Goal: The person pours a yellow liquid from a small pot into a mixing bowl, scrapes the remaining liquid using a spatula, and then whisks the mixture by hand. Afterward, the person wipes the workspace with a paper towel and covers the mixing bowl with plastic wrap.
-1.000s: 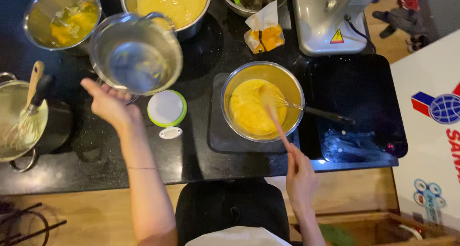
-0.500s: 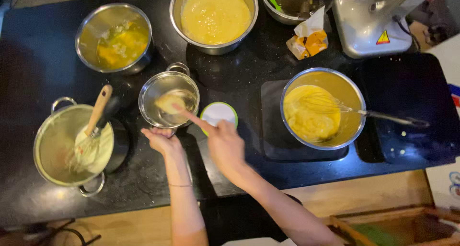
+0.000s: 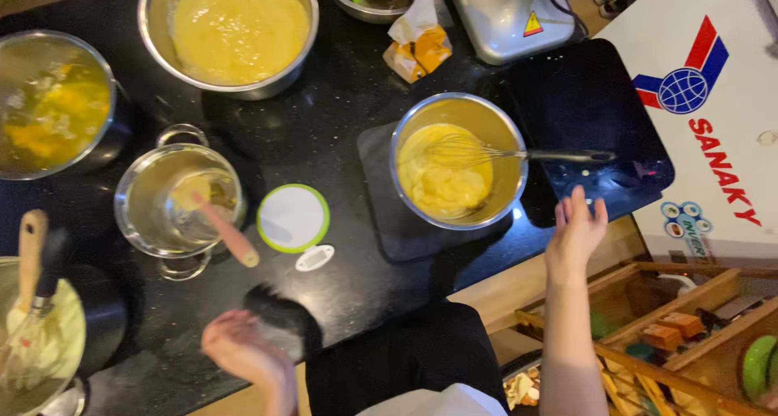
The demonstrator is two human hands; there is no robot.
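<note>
now both hands, left hand (image 3: 243, 351) and right hand (image 3: 577, 231), hover empty beside the bowl (image 3: 459, 161).

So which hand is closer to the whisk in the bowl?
The right hand. It is open just below the whisk handle's end, not touching it. The left hand is far off, down at the counter's near edge.

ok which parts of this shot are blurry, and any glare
Head view: the left hand is smeared by motion blur near the counter edge; the right hand is only slightly soft; the bowl with the whisk is sharp; small glints speckle the black counter.
</note>
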